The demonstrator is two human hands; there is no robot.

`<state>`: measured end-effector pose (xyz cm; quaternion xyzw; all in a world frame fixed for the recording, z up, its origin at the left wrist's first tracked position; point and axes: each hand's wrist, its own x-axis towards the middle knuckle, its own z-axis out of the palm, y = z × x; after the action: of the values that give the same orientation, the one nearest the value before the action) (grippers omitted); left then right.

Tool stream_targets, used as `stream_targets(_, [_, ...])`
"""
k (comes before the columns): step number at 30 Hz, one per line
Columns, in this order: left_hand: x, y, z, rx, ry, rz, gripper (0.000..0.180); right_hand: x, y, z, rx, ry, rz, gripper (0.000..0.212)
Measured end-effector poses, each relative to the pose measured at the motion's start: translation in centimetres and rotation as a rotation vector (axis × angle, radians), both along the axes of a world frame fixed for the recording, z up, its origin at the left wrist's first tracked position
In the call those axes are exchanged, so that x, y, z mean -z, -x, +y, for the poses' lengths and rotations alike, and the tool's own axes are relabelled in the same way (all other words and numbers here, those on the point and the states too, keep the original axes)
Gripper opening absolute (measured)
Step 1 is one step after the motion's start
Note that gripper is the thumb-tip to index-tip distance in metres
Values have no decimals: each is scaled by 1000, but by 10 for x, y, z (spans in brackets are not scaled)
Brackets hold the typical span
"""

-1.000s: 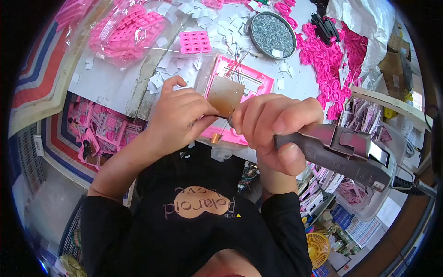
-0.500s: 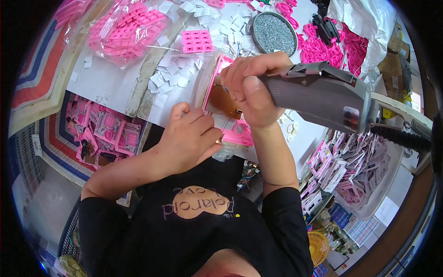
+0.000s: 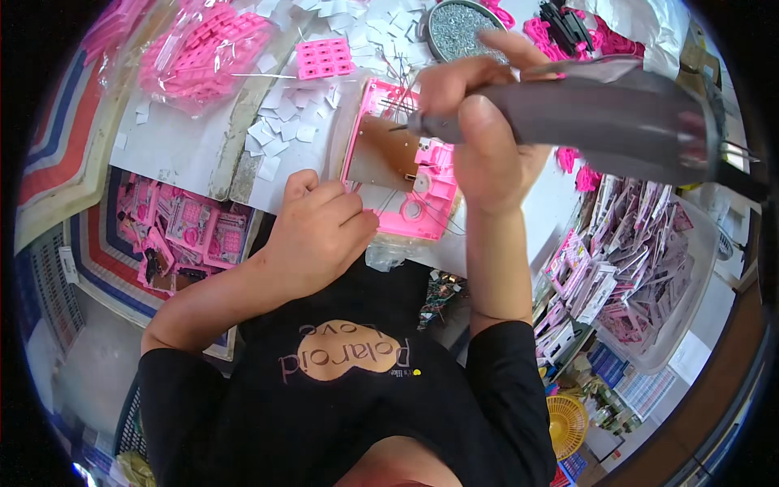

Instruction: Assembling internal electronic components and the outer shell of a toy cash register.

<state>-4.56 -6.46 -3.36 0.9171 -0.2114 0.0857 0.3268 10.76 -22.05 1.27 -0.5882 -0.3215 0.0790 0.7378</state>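
Observation:
My right hand (image 3: 499, 154) is wrapped around a grey electric screwdriver (image 3: 600, 114), held nearly level with its tip pointing left. Its thin bit hangs over an open pink plastic casing (image 3: 439, 185), which holds a brown board (image 3: 380, 162) and loose thin wires. Whether the bit touches anything I cannot tell. Some right fingertips stretch out near a round dish (image 3: 429, 31) of small metal screws (image 3: 458, 34). With fingers curled, my left hand (image 3: 320, 235) rests by the casing's near left corner; anything inside it is hidden.
Small white squares (image 3: 280, 130) are scattered left of the casing, near a pink button grid (image 3: 324, 58) and a bag of pink parts (image 3: 203, 53). Bins of pink pieces stand at left (image 3: 182, 227) and right (image 3: 690, 276). A cord trails from the screwdriver.
My right hand and the screwdriver have moved right and away from me, uncovering more of the casing. My left hand has shifted slightly left, its fingers curled tighter.

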Motion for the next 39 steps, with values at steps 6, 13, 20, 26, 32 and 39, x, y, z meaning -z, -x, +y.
stream_targets(6, [1,-12,10,-12,125,22,19,20,39,-44,-149,670,180,46])
stream_targets(13, [-4,-23,5,-37,256,117,21,14,41,-33,-254,751,-6,42])
stream_targets(20, [-1,-28,-4,-164,346,122,21,20,50,-34,-83,682,35,29])
stream_targets(26, [7,-24,-13,-295,520,260,30,18,57,-34,-15,633,125,21])
stream_targets(32, [9,-27,-23,-322,738,310,31,23,61,-37,36,599,259,10])
stream_targets(39, [10,-29,-17,-273,532,248,31,29,62,-40,44,541,351,8])
